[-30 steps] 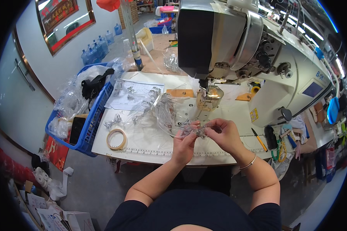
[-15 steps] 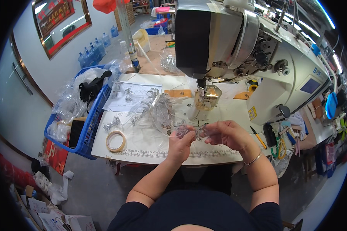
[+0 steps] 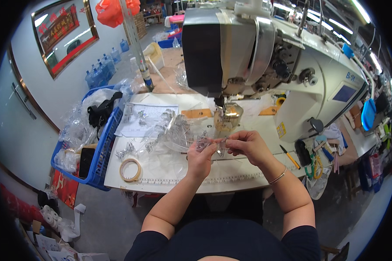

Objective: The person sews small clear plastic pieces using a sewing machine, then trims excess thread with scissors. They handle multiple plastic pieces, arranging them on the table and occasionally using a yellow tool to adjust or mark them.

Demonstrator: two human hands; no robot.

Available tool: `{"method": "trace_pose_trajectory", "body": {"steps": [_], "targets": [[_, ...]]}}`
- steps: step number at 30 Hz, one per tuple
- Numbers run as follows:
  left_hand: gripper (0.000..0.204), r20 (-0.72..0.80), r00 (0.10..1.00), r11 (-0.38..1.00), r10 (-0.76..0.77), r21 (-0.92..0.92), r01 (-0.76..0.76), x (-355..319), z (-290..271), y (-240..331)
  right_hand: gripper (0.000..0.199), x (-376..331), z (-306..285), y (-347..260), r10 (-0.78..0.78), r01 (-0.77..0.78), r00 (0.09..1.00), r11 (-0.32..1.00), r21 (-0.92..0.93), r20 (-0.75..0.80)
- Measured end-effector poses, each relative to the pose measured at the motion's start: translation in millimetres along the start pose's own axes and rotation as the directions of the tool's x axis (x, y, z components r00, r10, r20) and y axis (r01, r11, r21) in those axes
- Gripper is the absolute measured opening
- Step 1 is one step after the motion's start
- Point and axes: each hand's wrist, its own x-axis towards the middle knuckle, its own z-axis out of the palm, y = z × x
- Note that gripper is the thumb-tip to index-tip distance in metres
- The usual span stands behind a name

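Note:
Before the sewing machine, my left hand [image 3: 200,160] is closed around part of a small silvery, see-through trim piece [image 3: 221,148]. My right hand [image 3: 247,145] pinches the same piece from the right, thumb against fingers. Exactly what the piece is I cannot make out. A heap of clear and silvery strips [image 3: 178,132] with thin trailing strands lies on the white table left of my hands. More silvery pieces lie on a paper sheet [image 3: 133,126] and near a roll of tape [image 3: 130,169].
The sewing machine [image 3: 331,93] towers over the table, its post [image 3: 228,119] just beyond my hands. At the left stands a blue basket [image 3: 101,161] full of plastic bags. An orange pen [image 3: 290,157], a black case [image 3: 302,151] and scissors [image 3: 319,167] lie at the right.
My right hand has drawn in, its thumb and fingers now pinching more tightly. The held piece sits slightly higher between my hands. The whole view has shifted a little.

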Motion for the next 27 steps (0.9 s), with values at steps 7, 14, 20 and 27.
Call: {"method": "trace_pose_trajectory", "body": {"steps": [7, 14, 20, 27], "targets": [[0.029, -0.142, 0.986, 0.996, -0.082, -0.038, 0.078, 24, 24, 13, 0.02, 23, -2, -17, -0.122, 0.116, 0.991, 0.988, -0.1, -0.062], [0.031, -0.045, 0.999, 0.994, -0.005, 0.112, 0.009, 8, 12, -1, 0.019, 1, -7, -3, 0.023, -0.034, 0.999, 0.971, 0.236, 0.048], [0.031, -0.009, 0.999, 0.975, 0.042, 0.221, -0.039, -6, 10, -5, 0.011, -6, 1, 11, -0.064, 0.063, 0.998, 0.985, 0.159, 0.002], [0.029, -0.061, 0.992, 0.987, -0.113, 0.109, 0.119, 2, 11, -3, 0.011, -1, -1, 12, 0.051, -0.053, 0.999, 0.957, 0.286, 0.015]]}}
